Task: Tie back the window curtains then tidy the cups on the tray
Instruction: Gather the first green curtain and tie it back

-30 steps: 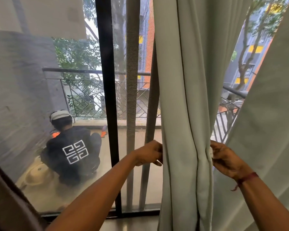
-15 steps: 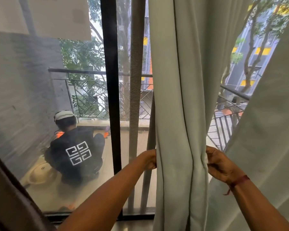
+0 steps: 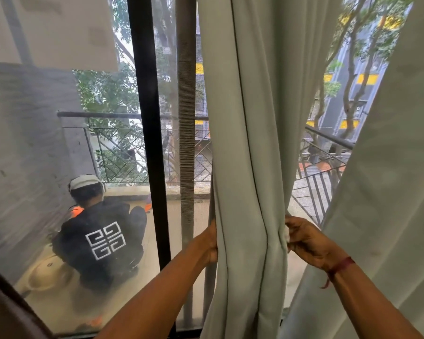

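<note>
Both forearms reach up from below to the curtain (image 3: 250,192), which is gathered into a narrow bunch between the 2 hands. The right hand (image 3: 308,241) pinches the bunch's right edge with curled fingers. A small white scrap (image 3: 287,235) shows at its fingertips, and I can't make out what it is. The left hand (image 3: 209,243) has slid in behind the left edge. 1 second ago its knuckles stood clear of the cloth. Now its fingers are hidden, so I cannot tell whether it clasps anything. To me that looks like reaching round the back to bring a tie across, so the tying is under way but not finished. Right of the grip another panel (image 3: 389,192) hangs loose. Beyond the grip stands the black window bar (image 3: 147,143), and further out a person (image 3: 101,241) crouches on the balcony. No cups or tray are in sight.
</note>
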